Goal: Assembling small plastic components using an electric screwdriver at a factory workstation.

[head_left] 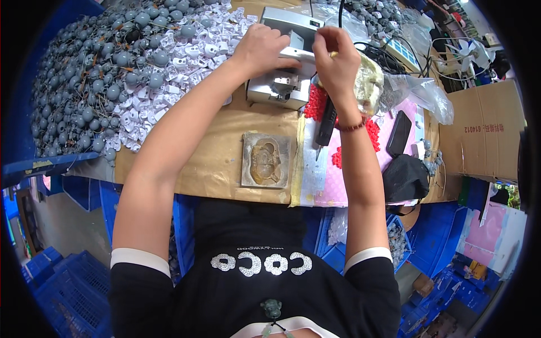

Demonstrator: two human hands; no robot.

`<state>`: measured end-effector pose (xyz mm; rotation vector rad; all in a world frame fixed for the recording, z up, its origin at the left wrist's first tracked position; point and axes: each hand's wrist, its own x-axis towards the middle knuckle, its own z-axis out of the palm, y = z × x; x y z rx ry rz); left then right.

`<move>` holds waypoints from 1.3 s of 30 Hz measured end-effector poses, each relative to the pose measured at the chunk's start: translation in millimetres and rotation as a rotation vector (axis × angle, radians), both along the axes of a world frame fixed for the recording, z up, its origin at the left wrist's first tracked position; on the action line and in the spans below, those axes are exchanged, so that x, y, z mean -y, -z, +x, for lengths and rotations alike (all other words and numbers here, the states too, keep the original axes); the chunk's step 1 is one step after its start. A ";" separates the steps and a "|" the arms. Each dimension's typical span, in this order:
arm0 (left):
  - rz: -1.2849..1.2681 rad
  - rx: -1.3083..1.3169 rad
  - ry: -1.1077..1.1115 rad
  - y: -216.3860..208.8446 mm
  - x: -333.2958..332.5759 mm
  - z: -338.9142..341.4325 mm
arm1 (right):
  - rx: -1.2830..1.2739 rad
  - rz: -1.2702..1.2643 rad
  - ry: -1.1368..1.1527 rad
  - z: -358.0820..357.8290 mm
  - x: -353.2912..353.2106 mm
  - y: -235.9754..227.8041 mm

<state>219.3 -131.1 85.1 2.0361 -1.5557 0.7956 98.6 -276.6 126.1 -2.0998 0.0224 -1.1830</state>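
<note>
At the far middle of the bench stands a boxy silver-white benchtop machine [276, 93] with a small metal mechanism on its front. My left hand [260, 52] is over its left side, fingers curled and thumb stretched across the front; what the fingers grip, if anything, is hidden. At the machine's right side my right hand [338, 59] is raised, thumb and forefinger pinched together; anything between them is too small to make out. Below my right wrist lies a black electric screwdriver [326, 127] among small red parts [315, 102]. A square metal fixture plate [266, 160] with a shaped hollow lies nearer me.
Heaped at the left are grey ball-shaped parts with wires [84, 96] and white plastic pieces [174, 70]. To the right are a yellowish wrapped bundle [367, 84], a black phone [399, 133], a black cloth item [406, 179], cables, a power strip [401, 54] and a cardboard box [484, 129].
</note>
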 end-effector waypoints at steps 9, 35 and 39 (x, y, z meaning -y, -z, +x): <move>-0.250 -0.131 0.068 -7.9 -22.0 -4.9 | -0.117 -0.095 0.077 -70.1 33.8 21.5; -0.014 -0.752 0.009 28.1 -139.5 -167.0 | -0.696 -0.320 0.164 -182.3 84.0 110.7; 0.032 -0.750 0.160 61.2 -129.1 -210.4 | -0.586 -0.076 0.086 -165.7 64.5 86.2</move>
